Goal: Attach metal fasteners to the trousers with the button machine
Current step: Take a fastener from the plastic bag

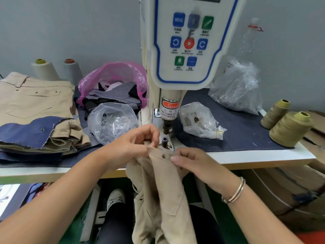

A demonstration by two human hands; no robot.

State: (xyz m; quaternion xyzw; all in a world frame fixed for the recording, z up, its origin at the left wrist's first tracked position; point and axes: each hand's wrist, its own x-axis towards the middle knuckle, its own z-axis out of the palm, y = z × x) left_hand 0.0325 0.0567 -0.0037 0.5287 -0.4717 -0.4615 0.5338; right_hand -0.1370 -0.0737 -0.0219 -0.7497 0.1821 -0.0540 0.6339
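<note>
Beige trousers (161, 187) hang from the table's front edge down over my lap. Their top edge lies at the base of the white button machine (182, 50), just in front of the dark lower die (165, 140) under the punch (166, 126). A small metal fastener (163, 156) sits in the cloth near that edge. My left hand (137, 143) pinches the cloth edge on the left of the die. My right hand (191, 161) grips the cloth on the right, thumb close to the fastener.
A stack of beige trousers (33, 103) with blue denim pieces lies at the left. Clear bags of metal fasteners (112, 120) (198, 120) flank the machine, a pink bag of scraps (114, 81) behind. Thread cones (288, 127) stand at the right; a foot (115, 199) rests below.
</note>
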